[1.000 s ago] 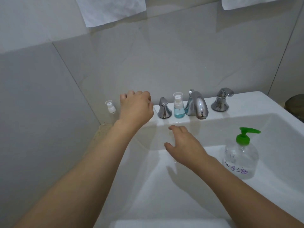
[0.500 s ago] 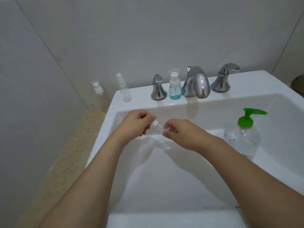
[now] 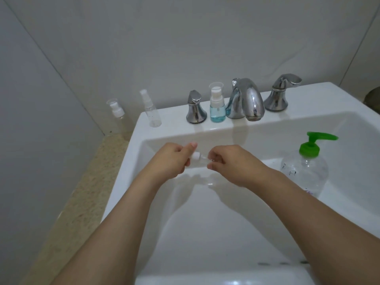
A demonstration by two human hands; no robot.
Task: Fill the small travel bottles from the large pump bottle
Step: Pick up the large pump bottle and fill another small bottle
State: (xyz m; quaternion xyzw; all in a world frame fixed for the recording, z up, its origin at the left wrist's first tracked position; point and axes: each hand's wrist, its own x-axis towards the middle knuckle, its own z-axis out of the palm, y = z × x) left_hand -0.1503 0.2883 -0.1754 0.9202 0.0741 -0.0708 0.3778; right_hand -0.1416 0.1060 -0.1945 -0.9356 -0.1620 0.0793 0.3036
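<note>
Over the white sink basin (image 3: 216,223) I hold a small clear travel bottle (image 3: 200,160) between both hands, lying sideways. My left hand (image 3: 171,161) pinches its white cap end; my right hand (image 3: 232,164) grips the clear body. The large clear pump bottle (image 3: 305,171) with a green pump stands inside the basin at the right. A slim empty spray bottle (image 3: 151,112) stands on the sink's back left corner. Another clear bottle (image 3: 118,116) with a white pump stands on the counter further left. A small bottle with blue liquid (image 3: 217,105) stands beside the tap.
A chrome spout (image 3: 246,101) and two chrome handles (image 3: 195,110) (image 3: 279,93) line the back ledge. A speckled beige counter (image 3: 78,202) runs along the left of the sink, against grey tiled walls. A dark object (image 3: 374,97) shows at the right edge.
A second ago my left hand was up at the back ledge and my right hand hovered open. Both hands have since come together over the basin, holding the small bottle. The view tilted down.
</note>
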